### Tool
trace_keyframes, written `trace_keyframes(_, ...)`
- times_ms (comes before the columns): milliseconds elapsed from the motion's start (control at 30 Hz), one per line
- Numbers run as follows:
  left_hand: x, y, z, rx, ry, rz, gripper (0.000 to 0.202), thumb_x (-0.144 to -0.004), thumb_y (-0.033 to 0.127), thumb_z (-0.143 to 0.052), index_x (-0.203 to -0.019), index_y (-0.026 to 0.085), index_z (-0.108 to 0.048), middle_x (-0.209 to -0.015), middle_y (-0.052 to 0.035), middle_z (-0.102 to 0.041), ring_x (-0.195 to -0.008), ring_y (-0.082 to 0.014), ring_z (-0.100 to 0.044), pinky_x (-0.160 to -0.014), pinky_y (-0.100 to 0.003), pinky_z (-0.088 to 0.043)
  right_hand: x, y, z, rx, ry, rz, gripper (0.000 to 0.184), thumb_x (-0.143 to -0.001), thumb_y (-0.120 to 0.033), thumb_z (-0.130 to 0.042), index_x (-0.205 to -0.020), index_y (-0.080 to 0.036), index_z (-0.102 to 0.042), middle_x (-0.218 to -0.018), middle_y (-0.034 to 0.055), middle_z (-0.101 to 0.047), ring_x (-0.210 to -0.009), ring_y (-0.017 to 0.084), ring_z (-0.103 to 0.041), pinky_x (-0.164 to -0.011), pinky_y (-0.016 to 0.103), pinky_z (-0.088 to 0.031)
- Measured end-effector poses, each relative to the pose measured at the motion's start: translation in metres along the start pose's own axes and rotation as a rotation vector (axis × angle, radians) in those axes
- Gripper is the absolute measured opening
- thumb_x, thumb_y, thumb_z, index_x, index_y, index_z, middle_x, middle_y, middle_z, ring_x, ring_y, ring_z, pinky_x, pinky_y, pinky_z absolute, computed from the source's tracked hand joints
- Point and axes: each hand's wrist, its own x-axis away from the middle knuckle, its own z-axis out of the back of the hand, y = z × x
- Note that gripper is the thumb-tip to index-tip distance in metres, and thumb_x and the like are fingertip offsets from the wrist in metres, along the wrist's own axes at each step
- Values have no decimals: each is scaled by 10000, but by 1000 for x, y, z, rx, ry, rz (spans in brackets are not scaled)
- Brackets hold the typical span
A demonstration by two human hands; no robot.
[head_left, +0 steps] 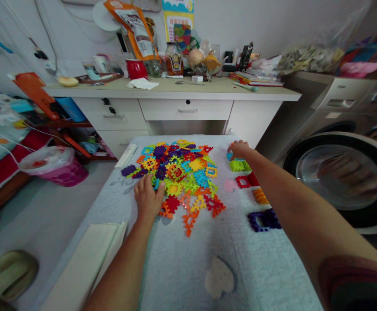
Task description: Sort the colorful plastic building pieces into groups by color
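Observation:
A heap of bright plastic interlocking tiles [178,175] in several colours lies on a pale cloth-covered table [188,259]. My left hand [147,198] rests at the heap's near left edge, fingers curled down onto the tiles. My right hand [238,150] reaches to the far right, fingers closed over a blue tile above a green stack [239,166]. Along the right side sit sorted piles: red [245,180], orange [260,196] and purple [264,219]. A pink tile [230,185] lies beside the red pile.
A cluttered desk with drawers [185,108] stands behind the table. A washing machine [340,172] is at the right. A pink bin [54,166] sits on the floor at left. A cream box [84,263] lies on the table's near left corner.

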Motion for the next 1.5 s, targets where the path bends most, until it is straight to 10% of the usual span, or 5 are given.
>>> trace_keyframes(1500,-1,2,3,4,-20,10,520,-918,476,-507,-1329,159,-541,-1347,-191,-575,-1327,-323,-487,-1144,-515,-340,30,5,18,-9,24,73,468,-800,-496,-782,-1242,-357,-716,-1330,126,-563,-1217,365,-462,-964,457,-375)
